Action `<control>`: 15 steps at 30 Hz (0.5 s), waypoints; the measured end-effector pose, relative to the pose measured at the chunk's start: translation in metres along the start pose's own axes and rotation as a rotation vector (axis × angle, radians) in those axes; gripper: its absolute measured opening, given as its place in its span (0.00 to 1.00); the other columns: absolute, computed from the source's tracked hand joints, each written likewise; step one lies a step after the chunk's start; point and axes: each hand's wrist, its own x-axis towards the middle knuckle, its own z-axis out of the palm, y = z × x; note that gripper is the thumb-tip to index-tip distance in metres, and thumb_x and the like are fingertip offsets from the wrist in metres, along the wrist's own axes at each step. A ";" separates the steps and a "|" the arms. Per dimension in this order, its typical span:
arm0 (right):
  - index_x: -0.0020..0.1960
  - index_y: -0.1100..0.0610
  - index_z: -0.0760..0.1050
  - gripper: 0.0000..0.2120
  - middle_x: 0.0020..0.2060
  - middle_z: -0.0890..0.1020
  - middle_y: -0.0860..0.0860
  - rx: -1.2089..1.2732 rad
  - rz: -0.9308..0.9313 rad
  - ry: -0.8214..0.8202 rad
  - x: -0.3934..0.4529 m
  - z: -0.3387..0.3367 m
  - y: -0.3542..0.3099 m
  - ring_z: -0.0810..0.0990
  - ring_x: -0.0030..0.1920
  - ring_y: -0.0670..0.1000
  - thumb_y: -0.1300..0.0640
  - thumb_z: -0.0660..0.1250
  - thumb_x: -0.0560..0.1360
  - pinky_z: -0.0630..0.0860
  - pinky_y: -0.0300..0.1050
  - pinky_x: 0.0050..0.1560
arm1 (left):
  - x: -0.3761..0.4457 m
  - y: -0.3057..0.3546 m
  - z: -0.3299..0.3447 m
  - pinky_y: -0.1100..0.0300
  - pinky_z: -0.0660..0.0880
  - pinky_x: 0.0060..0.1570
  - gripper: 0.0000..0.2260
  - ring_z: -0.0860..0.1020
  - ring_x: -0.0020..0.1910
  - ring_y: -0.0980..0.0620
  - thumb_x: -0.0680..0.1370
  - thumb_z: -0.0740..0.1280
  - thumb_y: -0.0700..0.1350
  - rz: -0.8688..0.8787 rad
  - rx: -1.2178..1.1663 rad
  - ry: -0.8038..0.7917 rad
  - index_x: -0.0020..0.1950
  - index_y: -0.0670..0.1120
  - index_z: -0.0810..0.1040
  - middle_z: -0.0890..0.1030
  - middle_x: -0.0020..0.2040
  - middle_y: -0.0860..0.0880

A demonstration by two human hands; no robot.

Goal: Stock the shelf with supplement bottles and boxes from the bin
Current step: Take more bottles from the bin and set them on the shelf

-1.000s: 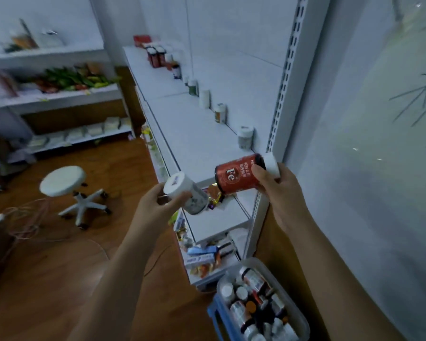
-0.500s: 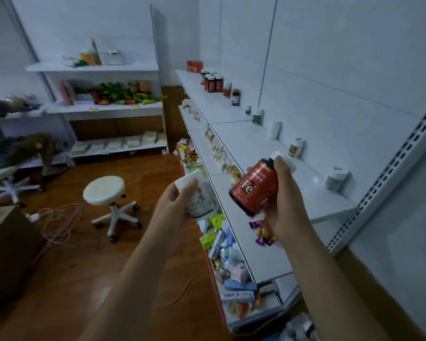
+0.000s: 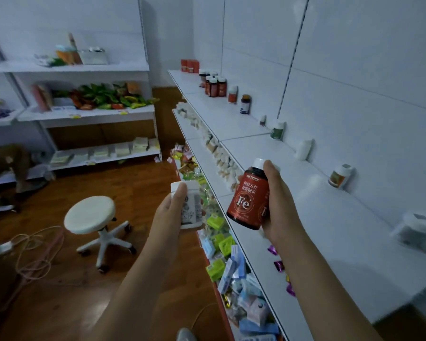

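White shop shelving lines the tiled wall on the right, with a wooden floor below.

Held over the front edge of the long white top shelf (image 3: 330, 217), a red bottle with a white cap and "Fe" on its label (image 3: 250, 200) is gripped upright by the right hand (image 3: 278, 205), fingers curled round its side. Just to its left, the left hand (image 3: 172, 212) grips a small white bottle with a white cap and grey print (image 3: 190, 205). Along the wall stand scattered single bottles, with a cluster of dark red bottles (image 3: 214, 86) at the far end. Lower shelves hold colourful packets (image 3: 219, 242). A white round stool on castors (image 3: 94, 222) stands on the floor.
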 end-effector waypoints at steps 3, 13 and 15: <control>0.64 0.53 0.75 0.34 0.55 0.83 0.58 0.022 0.008 0.022 0.067 0.024 0.005 0.85 0.52 0.57 0.35 0.70 0.64 0.82 0.55 0.50 | 0.072 0.009 -0.003 0.58 0.80 0.37 0.17 0.84 0.41 0.50 0.78 0.62 0.60 -0.024 0.051 -0.017 0.56 0.49 0.80 0.85 0.43 0.48; 0.64 0.52 0.75 0.38 0.55 0.84 0.56 -0.055 0.017 -0.008 0.238 0.116 0.011 0.84 0.53 0.57 0.34 0.73 0.59 0.81 0.57 0.53 | 0.261 0.049 -0.040 0.64 0.80 0.36 0.15 0.84 0.39 0.54 0.78 0.61 0.61 -0.020 0.113 0.018 0.55 0.53 0.78 0.85 0.41 0.53; 0.63 0.52 0.75 0.39 0.55 0.84 0.56 -0.061 0.020 0.001 0.267 0.132 0.014 0.84 0.54 0.57 0.33 0.73 0.58 0.81 0.58 0.54 | 0.291 0.051 -0.049 0.63 0.80 0.38 0.16 0.84 0.40 0.53 0.77 0.61 0.62 -0.029 0.112 0.021 0.55 0.53 0.78 0.85 0.42 0.52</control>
